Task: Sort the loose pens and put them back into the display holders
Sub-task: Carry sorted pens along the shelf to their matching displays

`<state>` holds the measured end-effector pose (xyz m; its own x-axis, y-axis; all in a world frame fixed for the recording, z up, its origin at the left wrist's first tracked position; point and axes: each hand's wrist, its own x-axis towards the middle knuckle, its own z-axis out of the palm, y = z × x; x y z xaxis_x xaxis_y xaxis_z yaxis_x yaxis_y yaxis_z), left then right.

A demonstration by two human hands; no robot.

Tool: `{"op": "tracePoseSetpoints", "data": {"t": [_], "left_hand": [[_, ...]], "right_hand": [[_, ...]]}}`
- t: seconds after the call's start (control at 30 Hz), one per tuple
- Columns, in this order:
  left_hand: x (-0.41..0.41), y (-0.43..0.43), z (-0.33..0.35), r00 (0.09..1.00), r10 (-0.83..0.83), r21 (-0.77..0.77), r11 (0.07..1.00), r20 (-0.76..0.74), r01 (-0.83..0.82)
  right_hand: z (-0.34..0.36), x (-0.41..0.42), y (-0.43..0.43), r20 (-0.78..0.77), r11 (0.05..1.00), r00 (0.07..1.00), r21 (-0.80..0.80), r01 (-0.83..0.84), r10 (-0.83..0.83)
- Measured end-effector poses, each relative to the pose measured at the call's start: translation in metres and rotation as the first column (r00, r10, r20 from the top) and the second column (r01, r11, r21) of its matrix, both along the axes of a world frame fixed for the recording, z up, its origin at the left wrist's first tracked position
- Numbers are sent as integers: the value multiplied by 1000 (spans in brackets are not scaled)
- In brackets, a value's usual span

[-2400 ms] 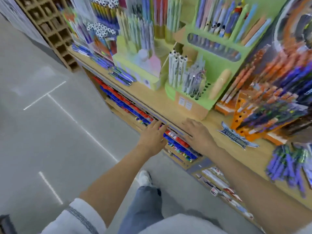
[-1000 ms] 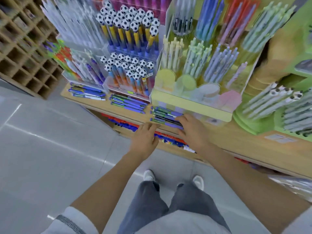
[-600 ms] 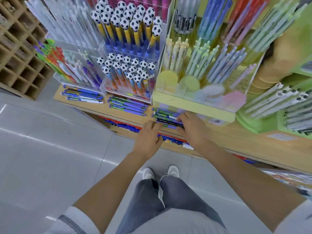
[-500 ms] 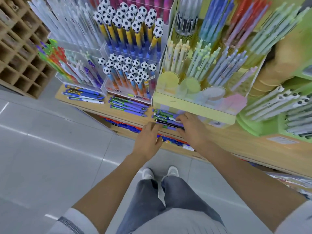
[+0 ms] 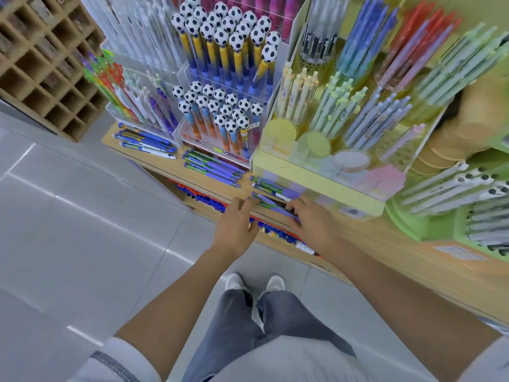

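A loose pile of purple pens (image 5: 275, 188) lies on the wooden shelf (image 5: 385, 244) in front of a yellow pastel pen holder (image 5: 316, 177). My right hand (image 5: 311, 224) grips a few purple pens (image 5: 265, 201) at their right end, pulled slightly off that pile towards the shelf's front edge. My left hand (image 5: 237, 227) has fairly straight fingers, and its fingertips touch the left tips of those pens. Another purple pen pile (image 5: 212, 166) and a blue pen pile (image 5: 146, 142) lie further left on the shelf.
Clear holders of football-topped pens (image 5: 220, 111) stand behind the piles. A green display (image 5: 440, 216) with grey pens is at the right. A lower shelf of red and blue pens (image 5: 209, 197) sits under the edge. A wooden cubby unit (image 5: 41, 64) stands far left, over grey floor.
The view swung left along the shelf. Both hands came to the purple pen pile. My right hand has taken hold of a few pens and drawn them towards the edge, with my left fingertips meeting their tips.
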<state>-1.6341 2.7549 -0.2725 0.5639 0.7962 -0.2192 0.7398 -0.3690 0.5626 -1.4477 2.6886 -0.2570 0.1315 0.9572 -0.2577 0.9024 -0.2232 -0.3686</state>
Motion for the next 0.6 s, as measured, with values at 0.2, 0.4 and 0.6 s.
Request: {"op": "tracePoseSetpoints", "data": {"t": [0.2,0.4,0.6], "left_hand": [[-1,-6,-1,1000,24,-15,1000,3,-24],[2,-4,0,994,94,-106,991,61,-87],[17,-5,15,858,470,-625,739,208,-253]], "right_hand": [[0,-6,11,192,995,976,-45,-94,101],[-3,-6,13,120,997,991,-58,-55,61],[3,-11,11,-280,997,959,56,58,-40]]}}
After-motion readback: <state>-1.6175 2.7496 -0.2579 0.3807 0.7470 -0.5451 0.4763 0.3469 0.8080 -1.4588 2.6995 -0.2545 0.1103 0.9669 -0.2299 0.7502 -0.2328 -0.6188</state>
